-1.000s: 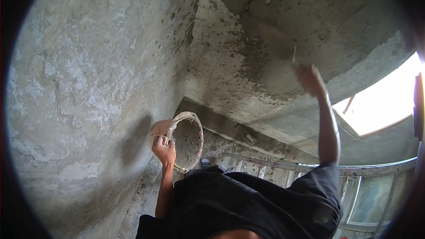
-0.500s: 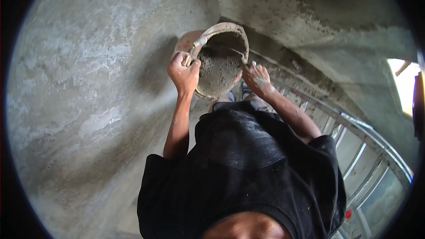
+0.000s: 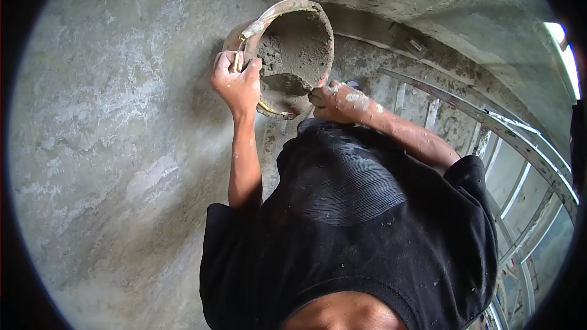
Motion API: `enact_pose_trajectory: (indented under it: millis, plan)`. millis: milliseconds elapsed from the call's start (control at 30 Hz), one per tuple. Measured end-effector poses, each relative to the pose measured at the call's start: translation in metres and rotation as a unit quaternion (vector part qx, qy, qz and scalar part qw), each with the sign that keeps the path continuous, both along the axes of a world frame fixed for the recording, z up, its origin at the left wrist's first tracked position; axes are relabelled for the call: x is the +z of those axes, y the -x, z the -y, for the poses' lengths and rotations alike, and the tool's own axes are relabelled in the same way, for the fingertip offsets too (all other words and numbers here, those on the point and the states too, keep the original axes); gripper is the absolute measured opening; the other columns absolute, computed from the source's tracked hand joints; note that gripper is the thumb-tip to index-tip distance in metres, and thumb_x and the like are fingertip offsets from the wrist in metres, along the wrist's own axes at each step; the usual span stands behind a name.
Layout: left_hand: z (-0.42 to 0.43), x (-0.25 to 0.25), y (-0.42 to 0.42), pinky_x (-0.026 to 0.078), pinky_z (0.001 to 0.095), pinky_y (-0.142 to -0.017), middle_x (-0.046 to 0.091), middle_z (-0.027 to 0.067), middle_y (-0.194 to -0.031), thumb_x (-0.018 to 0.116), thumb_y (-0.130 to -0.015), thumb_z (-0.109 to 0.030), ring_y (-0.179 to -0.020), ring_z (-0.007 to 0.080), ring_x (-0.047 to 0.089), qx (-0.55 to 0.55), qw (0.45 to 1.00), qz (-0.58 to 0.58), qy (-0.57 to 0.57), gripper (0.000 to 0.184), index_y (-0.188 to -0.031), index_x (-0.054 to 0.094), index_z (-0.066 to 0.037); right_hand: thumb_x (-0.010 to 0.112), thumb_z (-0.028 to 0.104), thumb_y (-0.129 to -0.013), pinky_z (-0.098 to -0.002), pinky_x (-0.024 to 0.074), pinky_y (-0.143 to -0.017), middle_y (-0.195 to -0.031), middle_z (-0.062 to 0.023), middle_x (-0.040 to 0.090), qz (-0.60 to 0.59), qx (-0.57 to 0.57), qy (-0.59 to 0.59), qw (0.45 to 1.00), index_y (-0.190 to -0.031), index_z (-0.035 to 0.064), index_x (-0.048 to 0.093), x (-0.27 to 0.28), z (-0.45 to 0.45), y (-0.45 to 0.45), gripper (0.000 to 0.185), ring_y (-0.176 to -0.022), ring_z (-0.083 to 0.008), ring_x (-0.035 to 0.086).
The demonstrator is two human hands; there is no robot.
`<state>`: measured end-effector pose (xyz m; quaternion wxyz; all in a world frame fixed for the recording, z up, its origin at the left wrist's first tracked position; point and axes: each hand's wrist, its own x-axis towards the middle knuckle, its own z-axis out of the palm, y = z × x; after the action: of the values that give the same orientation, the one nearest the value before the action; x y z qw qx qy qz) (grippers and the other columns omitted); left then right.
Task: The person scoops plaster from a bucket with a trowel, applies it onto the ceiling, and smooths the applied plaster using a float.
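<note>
My left hand [image 3: 237, 84] is clenched at the left rim of the bucket [image 3: 331, 46], around what seems to be its handle, and the bucket tilts with its mouth towards me. My right hand [image 3: 342, 102] curls at the lower right rim, gripping what looks like a trowel [image 3: 292, 85] (the handle is mostly hidden), down in the mortar [image 3: 278, 55]. To scoop well, I judge, I should brace my left wrist, slide the blade flat underneath, and lift level, clear of the rim.
</note>
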<state>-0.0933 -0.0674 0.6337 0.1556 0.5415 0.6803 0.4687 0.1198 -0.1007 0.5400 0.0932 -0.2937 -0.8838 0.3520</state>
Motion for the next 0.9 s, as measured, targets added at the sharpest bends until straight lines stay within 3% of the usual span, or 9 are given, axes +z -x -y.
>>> enact_pose_trajectory:
  millis: [100, 300, 367, 467, 500, 700, 800, 867, 900]
  plan:
    - [0.003, 0.000, 0.000, 0.038, 0.0197, -0.052, 0.049, -0.0008, -0.063, 0.062, -0.063, 0.005, -0.055, 0.0057, 0.044, -0.004, 0.999, 0.028, 0.030, 0.015, -0.068, 0.048, -0.001, 0.059, 0.039, -0.076, -0.0446, 0.0411, -0.085, -0.091, -0.0177, 0.058, -0.082, 0.037, 0.078, 0.993, -0.108, 0.0011, 0.052, -0.008, -0.021, 0.003, 0.049, -0.082, -0.0324, 0.060]
    - [0.004, 0.002, 0.012, 0.036, 0.0221, -0.052, 0.044, -0.0028, -0.062, 0.061, -0.060, 0.003, -0.057, 0.0068, 0.039, 0.063, 0.977, 0.203, -0.020, 0.018, -0.065, 0.045, -0.002, 0.065, 0.037, -0.073, -0.0362, 0.0465, -0.074, -0.106, -0.0159, 0.056, -0.051, -0.039, 0.320, 0.945, -0.116, 0.0027, 0.050, -0.002, -0.063, -0.034, 0.057, -0.092, -0.0247, 0.057]
    - [0.011, 0.004, 0.015, 0.036, 0.0211, -0.054, 0.048, -0.0022, -0.064, 0.060, -0.060, 0.004, -0.059, 0.0069, 0.042, 0.114, 0.961, 0.253, -0.016, 0.017, -0.067, 0.047, -0.002, 0.066, 0.046, -0.070, -0.0393, 0.0450, -0.079, -0.097, -0.0146, 0.058, -0.021, 0.003, 0.480, 0.877, -0.121, 0.0047, 0.047, 0.006, -0.071, -0.050, 0.068, -0.092, -0.0267, 0.056]
    - [0.023, -0.010, 0.011, 0.042, 0.0255, -0.058, 0.052, 0.0000, -0.074, 0.056, -0.061, 0.007, -0.065, 0.0089, 0.046, 0.214, 0.920, 0.324, -0.063, 0.019, -0.076, 0.049, -0.001, 0.067, 0.043, -0.069, -0.0386, 0.0467, -0.077, -0.103, -0.0162, 0.058, -0.020, -0.041, 0.236, 0.971, -0.123, 0.0054, 0.047, -0.010, -0.068, -0.069, 0.068, -0.088, -0.0275, 0.058]
    - [0.031, -0.027, 0.020, 0.040, 0.0250, -0.055, 0.050, -0.0006, -0.070, 0.057, -0.060, 0.006, -0.062, 0.0081, 0.045, 0.163, 0.937, 0.304, -0.053, 0.016, -0.070, 0.048, -0.002, 0.066, 0.040, -0.070, -0.0385, 0.0456, -0.079, -0.104, -0.0164, 0.059, 0.028, -0.041, 0.327, 0.944, -0.122, 0.0070, 0.048, -0.018, -0.074, -0.072, 0.063, -0.091, -0.0292, 0.058]
    - [0.070, -0.110, 0.042, 0.035, 0.0315, -0.051, 0.044, 0.0065, -0.059, 0.061, -0.054, -0.003, -0.054, 0.0162, 0.041, 0.261, 0.964, 0.049, 0.003, 0.020, -0.060, 0.043, 0.001, 0.050, 0.036, -0.082, -0.0377, 0.0468, -0.075, -0.102, -0.0140, 0.060, 0.078, 0.108, 0.218, 0.967, -0.116, 0.0074, 0.051, 0.015, -0.104, -0.069, 0.045, -0.090, -0.0271, 0.058]
    - [0.094, -0.110, 0.046, 0.036, 0.0338, -0.052, 0.049, 0.0111, -0.062, 0.061, -0.054, -0.003, -0.054, 0.0227, 0.046, 0.278, 0.960, -0.002, 0.021, 0.017, -0.061, 0.046, 0.002, 0.046, 0.037, -0.086, -0.0375, 0.0491, -0.076, -0.101, -0.0096, 0.056, 0.246, 0.091, 0.376, 0.889, -0.121, 0.0134, 0.046, 0.078, -0.128, -0.051, 0.042, -0.089, -0.0211, 0.057]
    - [0.114, -0.107, 0.050, 0.037, 0.0344, -0.052, 0.049, 0.0120, -0.062, 0.061, -0.054, -0.003, -0.055, 0.0244, 0.047, 0.295, 0.955, -0.030, 0.021, 0.016, -0.061, 0.047, 0.003, 0.047, 0.036, -0.086, -0.0375, 0.0500, -0.077, -0.109, -0.0116, 0.053, 0.201, 0.055, 0.421, 0.883, -0.120, 0.0159, 0.048, 0.019, -0.178, -0.067, 0.039, -0.091, -0.0208, 0.056]
    - [0.123, -0.104, 0.051, 0.037, 0.0349, -0.053, 0.050, 0.0130, -0.063, 0.061, -0.054, -0.002, -0.055, 0.0261, 0.048, 0.310, 0.949, -0.061, 0.024, 0.015, -0.061, 0.048, 0.003, 0.048, 0.034, -0.087, -0.0362, 0.0508, -0.076, -0.113, -0.0127, 0.051, 0.165, 0.024, 0.481, 0.861, -0.119, 0.0171, 0.048, 0.116, -0.186, -0.065, 0.037, -0.091, -0.0217, 0.057]
